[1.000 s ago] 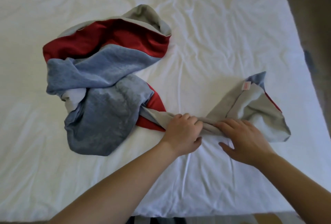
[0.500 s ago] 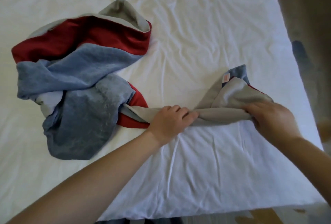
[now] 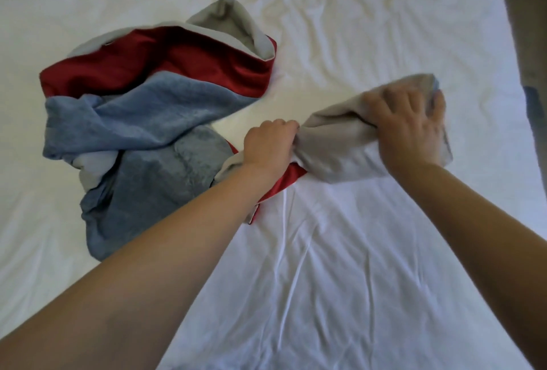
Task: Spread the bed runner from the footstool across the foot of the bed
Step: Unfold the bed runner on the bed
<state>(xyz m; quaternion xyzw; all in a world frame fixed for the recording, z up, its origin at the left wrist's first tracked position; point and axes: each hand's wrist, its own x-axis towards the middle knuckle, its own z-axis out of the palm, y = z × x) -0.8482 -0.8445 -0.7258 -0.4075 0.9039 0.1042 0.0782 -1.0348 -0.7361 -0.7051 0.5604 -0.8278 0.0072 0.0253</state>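
Both hands are on the long red, blue and grey plush fabric bed runner [image 3: 142,121], which already lies on the creased white bed sheet [image 3: 340,266], so the step in hand looks like the unfurling itself, not the fetching. Most of the runner is heaped in a twisted, looped bundle on the left side of the bed, red band and blue pile uppermost. A grey-backed tail runs from that bundle to the right. The left hand [image 3: 268,149] is clenched round the gathered neck of this tail, where a red edge peeks out below the wrist. The right hand [image 3: 410,127] grasps the tail's free end with fingers curled over the grey cloth, lifted a little off the sheet and slightly blurred. Next, as I judge it, the right hand must carry that end out toward the bed's right edge, near the strip of dark floor [image 3: 527,29], while the left hand lets cloth feed through or works the twist out of the bundle. Otherwise the strip will lie roped instead of flat. No container of any kind shows, and the footstool is out of view.
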